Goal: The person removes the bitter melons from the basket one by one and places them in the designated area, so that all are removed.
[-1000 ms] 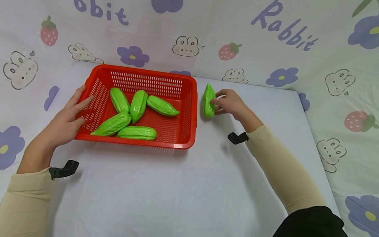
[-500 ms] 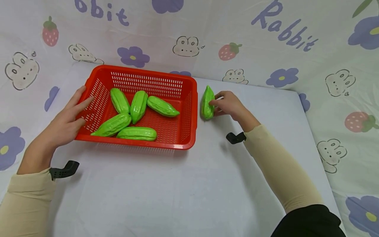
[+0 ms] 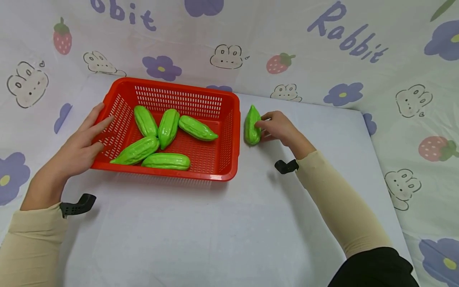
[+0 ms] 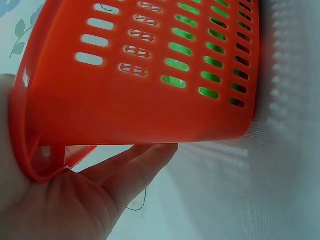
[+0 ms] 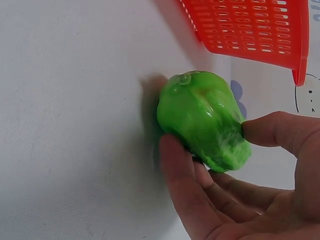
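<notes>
A shiny, ridged green bitter melon [image 3: 252, 125] is upright in the head view, just right of the red basket [image 3: 234, 135]. My right hand [image 3: 277, 126] pinches it from the right side. In the right wrist view the thumb [image 5: 272, 131] presses one side of the bitter melon [image 5: 200, 115], with the other fingers beneath and behind it. My left hand [image 3: 80, 145] grips the basket at its left end, fingers over the rim. Up close in the left wrist view, the left hand [image 4: 95, 195] wraps the rim of the slotted basket wall [image 4: 135, 115].
Inside the basket lie several more green bitter melons, one [image 3: 166, 161] along the front wall and one [image 3: 197, 128] toward the right. A white table [image 3: 201, 235] spreads in front. Behind it hangs a printed cloth [image 3: 244, 24] with rabbits, flowers and strawberries.
My right hand and the bitter melon have shifted slightly toward the front of the table. The left hand and the basket have stayed in place.
</notes>
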`<state>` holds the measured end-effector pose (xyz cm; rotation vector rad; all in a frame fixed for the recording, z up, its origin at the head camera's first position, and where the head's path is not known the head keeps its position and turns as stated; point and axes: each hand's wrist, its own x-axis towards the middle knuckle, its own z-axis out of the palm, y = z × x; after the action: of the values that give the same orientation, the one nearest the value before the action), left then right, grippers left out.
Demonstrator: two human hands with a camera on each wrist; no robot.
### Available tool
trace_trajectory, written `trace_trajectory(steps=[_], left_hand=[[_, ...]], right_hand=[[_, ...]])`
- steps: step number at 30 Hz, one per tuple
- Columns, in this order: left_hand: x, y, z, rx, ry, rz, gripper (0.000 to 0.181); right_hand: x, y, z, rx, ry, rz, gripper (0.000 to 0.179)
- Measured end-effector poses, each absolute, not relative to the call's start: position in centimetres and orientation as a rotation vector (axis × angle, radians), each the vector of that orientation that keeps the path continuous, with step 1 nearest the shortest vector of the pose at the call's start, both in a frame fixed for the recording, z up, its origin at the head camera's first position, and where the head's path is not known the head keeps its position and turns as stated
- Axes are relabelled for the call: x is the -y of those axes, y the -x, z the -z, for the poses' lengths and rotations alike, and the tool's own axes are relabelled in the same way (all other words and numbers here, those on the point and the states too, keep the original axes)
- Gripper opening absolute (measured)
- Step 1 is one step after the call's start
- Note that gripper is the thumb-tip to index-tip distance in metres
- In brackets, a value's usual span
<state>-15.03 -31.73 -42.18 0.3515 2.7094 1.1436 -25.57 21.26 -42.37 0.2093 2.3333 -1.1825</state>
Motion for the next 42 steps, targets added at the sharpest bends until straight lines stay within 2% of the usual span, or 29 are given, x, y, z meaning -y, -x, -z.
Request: trace_trajectory(steps=[29, 42], left_hand=[[31.6, 15.1, 41.9, -2.705, -0.345, -1.115, 0.074], [31.7, 15.2, 42.0, -2.704, -0.349, -1.112, 0.074]], right_hand=[[-22.4, 25.6, 42.3, -2.298, -0.17, 1.221, 0.055], [-22.9, 25.2, 40.1, -2.47, -0.091, 1.097, 0.057]])
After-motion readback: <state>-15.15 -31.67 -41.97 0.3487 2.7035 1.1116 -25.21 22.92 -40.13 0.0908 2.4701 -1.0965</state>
